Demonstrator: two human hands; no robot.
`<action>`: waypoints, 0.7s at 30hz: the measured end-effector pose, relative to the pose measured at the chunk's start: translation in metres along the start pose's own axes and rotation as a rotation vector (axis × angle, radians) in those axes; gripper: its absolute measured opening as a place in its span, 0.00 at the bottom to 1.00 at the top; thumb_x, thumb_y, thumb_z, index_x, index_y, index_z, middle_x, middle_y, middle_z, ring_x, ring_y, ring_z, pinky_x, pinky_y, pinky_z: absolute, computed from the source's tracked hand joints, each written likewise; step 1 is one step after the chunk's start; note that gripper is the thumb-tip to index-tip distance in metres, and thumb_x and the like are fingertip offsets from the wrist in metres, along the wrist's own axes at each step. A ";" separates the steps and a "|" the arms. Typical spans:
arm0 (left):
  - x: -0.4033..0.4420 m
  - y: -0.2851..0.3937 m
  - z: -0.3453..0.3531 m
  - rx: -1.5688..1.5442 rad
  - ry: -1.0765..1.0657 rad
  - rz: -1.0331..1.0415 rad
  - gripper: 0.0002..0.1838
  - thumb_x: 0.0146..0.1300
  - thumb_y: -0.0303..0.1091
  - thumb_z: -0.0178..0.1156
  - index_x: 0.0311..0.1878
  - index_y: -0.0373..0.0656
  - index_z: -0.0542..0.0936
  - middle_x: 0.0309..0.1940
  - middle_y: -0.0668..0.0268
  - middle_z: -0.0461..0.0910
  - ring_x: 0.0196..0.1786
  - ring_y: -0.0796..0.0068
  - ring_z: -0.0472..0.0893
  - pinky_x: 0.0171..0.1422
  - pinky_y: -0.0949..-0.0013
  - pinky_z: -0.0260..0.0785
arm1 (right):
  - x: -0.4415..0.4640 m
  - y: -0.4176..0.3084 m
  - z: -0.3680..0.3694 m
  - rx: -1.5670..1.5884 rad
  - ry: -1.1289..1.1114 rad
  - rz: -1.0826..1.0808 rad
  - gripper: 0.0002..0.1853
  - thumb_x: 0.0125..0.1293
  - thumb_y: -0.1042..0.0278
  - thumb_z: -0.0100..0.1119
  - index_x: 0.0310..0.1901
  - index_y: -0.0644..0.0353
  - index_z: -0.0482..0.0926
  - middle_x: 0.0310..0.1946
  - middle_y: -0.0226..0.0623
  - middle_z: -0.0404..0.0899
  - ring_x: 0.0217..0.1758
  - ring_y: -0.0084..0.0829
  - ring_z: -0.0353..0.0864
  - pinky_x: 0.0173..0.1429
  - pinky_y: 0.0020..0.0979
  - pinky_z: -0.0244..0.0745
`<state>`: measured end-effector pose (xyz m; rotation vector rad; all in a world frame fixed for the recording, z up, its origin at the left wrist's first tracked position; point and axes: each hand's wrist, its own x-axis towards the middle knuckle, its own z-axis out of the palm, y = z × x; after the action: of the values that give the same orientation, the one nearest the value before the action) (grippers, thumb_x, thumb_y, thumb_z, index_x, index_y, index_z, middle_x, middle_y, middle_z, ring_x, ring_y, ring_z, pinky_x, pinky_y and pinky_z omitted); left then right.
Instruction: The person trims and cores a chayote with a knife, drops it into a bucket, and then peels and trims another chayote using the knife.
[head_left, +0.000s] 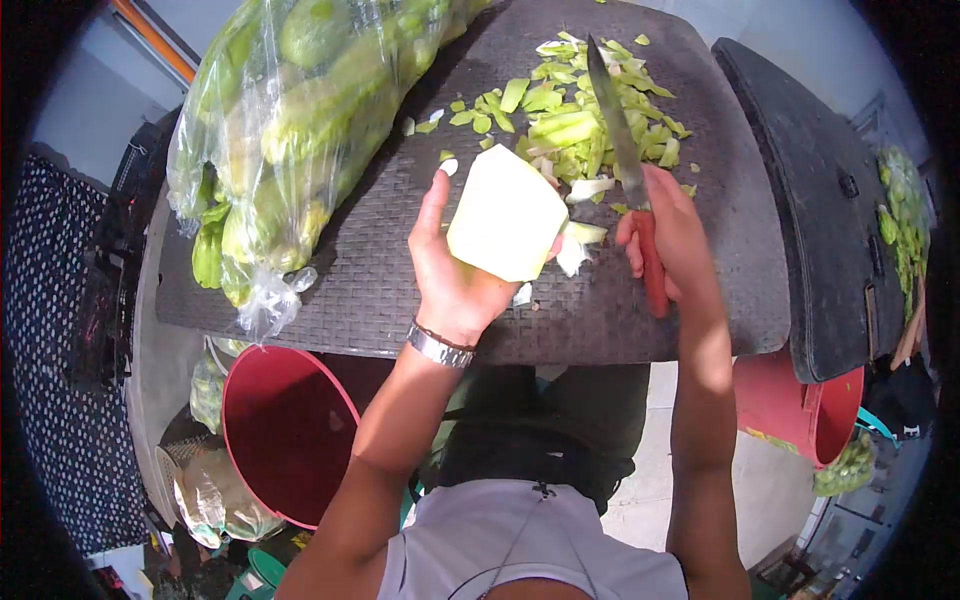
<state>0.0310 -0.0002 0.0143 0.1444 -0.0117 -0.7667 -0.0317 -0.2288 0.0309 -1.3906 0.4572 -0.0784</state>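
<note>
A pale, peeled piece of vegetable or fruit (505,215) with flat cut sides rests in my left hand (455,285), fingers wrapped beneath it and thumb up along its left side. My right hand (670,225) is closed round the red handle of a knife (622,130), whose dark blade points up and away. Behind the blade lies a pile of green peelings (570,135) on the dark woven-pattern table (430,320). A few whitish-green scraps (585,235) lie between my two hands. The blade and the peeled piece are apart.
A large clear plastic bag of green vegetables (310,120) fills the table's left side. Below the front edge stand a red bin (290,430) at left and another red container (800,405) at right. A dark folded panel (810,190) stands beyond the right edge.
</note>
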 end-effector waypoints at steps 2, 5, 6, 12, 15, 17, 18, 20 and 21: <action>-0.001 -0.002 -0.002 0.011 -0.019 0.024 0.32 0.77 0.56 0.54 0.73 0.42 0.76 0.69 0.48 0.79 0.71 0.48 0.79 0.77 0.41 0.69 | -0.001 0.003 -0.003 -0.018 0.020 -0.032 0.27 0.84 0.41 0.49 0.72 0.51 0.69 0.22 0.33 0.76 0.13 0.23 0.67 0.19 0.29 0.63; 0.002 -0.003 -0.003 0.083 0.007 0.078 0.30 0.74 0.45 0.58 0.72 0.37 0.74 0.69 0.48 0.79 0.72 0.47 0.77 0.81 0.39 0.65 | -0.003 0.003 0.000 -0.203 0.134 -0.196 0.29 0.81 0.41 0.57 0.71 0.55 0.72 0.20 0.31 0.76 0.15 0.21 0.67 0.21 0.29 0.61; 0.003 -0.003 -0.003 0.111 0.030 0.087 0.30 0.72 0.42 0.59 0.72 0.35 0.74 0.70 0.48 0.78 0.72 0.47 0.77 0.82 0.39 0.64 | -0.005 0.004 0.002 -0.290 0.188 -0.266 0.31 0.80 0.41 0.60 0.71 0.56 0.74 0.20 0.29 0.75 0.16 0.20 0.66 0.22 0.29 0.61; 0.012 -0.020 -0.006 0.160 0.200 0.269 0.29 0.69 0.31 0.57 0.73 0.31 0.72 0.69 0.49 0.79 0.72 0.51 0.78 0.84 0.46 0.63 | -0.055 0.017 0.038 -0.746 0.123 -0.579 0.47 0.63 0.39 0.78 0.76 0.59 0.71 0.16 0.29 0.75 0.18 0.21 0.74 0.26 0.29 0.71; 0.012 -0.027 -0.022 0.141 0.206 0.221 0.27 0.80 0.44 0.54 0.71 0.34 0.74 0.65 0.50 0.81 0.66 0.51 0.82 0.74 0.47 0.74 | -0.063 0.033 0.050 -0.774 0.113 -0.702 0.52 0.59 0.41 0.81 0.80 0.55 0.67 0.18 0.30 0.76 0.19 0.21 0.75 0.28 0.28 0.73; 0.010 -0.030 -0.021 0.096 0.219 0.180 0.26 0.81 0.46 0.52 0.72 0.36 0.74 0.64 0.51 0.82 0.63 0.52 0.84 0.68 0.48 0.78 | -0.065 0.035 0.051 -0.786 0.098 -0.682 0.57 0.56 0.36 0.81 0.82 0.54 0.64 0.18 0.31 0.78 0.20 0.22 0.77 0.30 0.29 0.76; 0.010 -0.031 -0.023 0.112 0.235 0.182 0.26 0.81 0.45 0.52 0.72 0.36 0.74 0.64 0.50 0.82 0.63 0.52 0.84 0.69 0.48 0.78 | -0.065 0.036 0.051 -0.790 0.095 -0.686 0.58 0.56 0.35 0.81 0.82 0.55 0.63 0.19 0.31 0.79 0.19 0.23 0.77 0.30 0.29 0.76; 0.010 -0.033 -0.024 0.143 0.264 0.185 0.26 0.81 0.44 0.52 0.72 0.36 0.73 0.65 0.50 0.82 0.64 0.52 0.83 0.70 0.47 0.77 | -0.062 0.038 0.050 -0.800 0.089 -0.697 0.59 0.56 0.34 0.80 0.83 0.55 0.61 0.20 0.32 0.80 0.19 0.24 0.78 0.29 0.29 0.77; 0.009 -0.034 -0.021 0.181 0.262 0.191 0.26 0.80 0.44 0.53 0.72 0.37 0.73 0.65 0.50 0.82 0.65 0.52 0.83 0.70 0.47 0.77 | -0.061 0.037 0.049 -0.783 0.071 -0.691 0.59 0.57 0.34 0.80 0.83 0.54 0.61 0.20 0.33 0.81 0.19 0.25 0.78 0.29 0.29 0.77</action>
<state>0.0155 -0.0277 -0.0112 0.4092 0.1525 -0.5508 -0.0777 -0.1566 0.0173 -2.2775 0.0252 -0.5586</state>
